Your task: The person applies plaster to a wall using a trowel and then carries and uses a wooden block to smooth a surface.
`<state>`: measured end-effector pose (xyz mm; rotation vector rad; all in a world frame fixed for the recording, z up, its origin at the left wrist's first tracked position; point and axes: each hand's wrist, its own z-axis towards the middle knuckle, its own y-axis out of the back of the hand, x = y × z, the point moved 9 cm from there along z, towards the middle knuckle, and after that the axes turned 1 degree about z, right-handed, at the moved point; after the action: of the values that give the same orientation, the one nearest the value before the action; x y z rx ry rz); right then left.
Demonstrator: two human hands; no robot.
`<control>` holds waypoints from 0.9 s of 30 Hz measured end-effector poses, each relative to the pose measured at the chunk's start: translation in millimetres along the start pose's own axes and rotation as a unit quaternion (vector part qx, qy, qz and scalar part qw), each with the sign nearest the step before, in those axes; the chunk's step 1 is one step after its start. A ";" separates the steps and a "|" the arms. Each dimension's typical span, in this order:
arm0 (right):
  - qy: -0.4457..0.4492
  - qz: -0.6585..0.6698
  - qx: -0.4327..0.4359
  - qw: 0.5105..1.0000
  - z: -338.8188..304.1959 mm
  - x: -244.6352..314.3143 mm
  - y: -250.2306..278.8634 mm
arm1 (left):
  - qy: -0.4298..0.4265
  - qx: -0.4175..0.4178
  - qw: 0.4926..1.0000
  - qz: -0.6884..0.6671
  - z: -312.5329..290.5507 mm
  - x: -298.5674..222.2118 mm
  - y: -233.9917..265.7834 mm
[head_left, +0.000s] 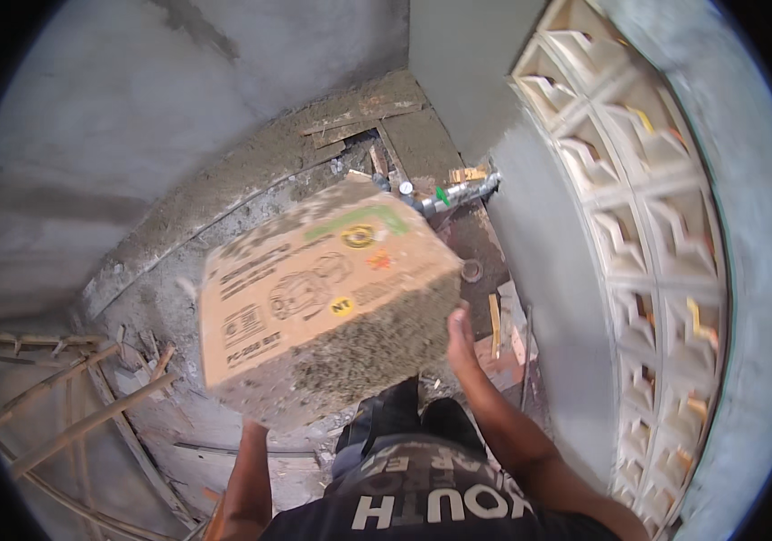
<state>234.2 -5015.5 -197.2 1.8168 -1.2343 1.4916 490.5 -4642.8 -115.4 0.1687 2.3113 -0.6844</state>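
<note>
A tan cardboard box (314,298) is held up in front of me, tilted. Its printed face carries a line drawing, yellow round marks and a green strip. Grey, grainy mortar (363,356) coats much of the side facing me, and more grit lies along its far edge. My right hand (461,335) grips the right edge with the thumb up along it. At the near left corner, my left hand (255,430) supports the box from below; its fingers are hidden behind the cardboard.
Beyond the box, a pipe with a green valve handle (443,196) meets the right wall near a round gauge (406,187). Pale ventilation blocks (625,216) line that wall. Wooden poles (88,424) stand at lower left. Planks (363,117) and rubble lie on the rough floor.
</note>
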 end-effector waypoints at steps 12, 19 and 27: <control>-0.249 0.429 0.277 0.823 -207.6 50.6 -292.7 | -0.509 -0.167 0.828 0.168 -457.2 -175.2 46.5; -0.303 0.306 0.300 0.851 -305.2 -22.1 -378.0 | -0.435 0.155 0.886 -0.045 -496.7 -216.1 100.5; -0.326 0.253 0.357 0.838 -398.0 16.6 -471.1 | -0.611 -0.110 0.784 0.015 -549.3 -273.6 152.0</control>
<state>438.5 -4473.2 14.6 2.8272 -1.7233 1.8512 409.7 -4208.3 336.7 -0.2885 1.0853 -0.3038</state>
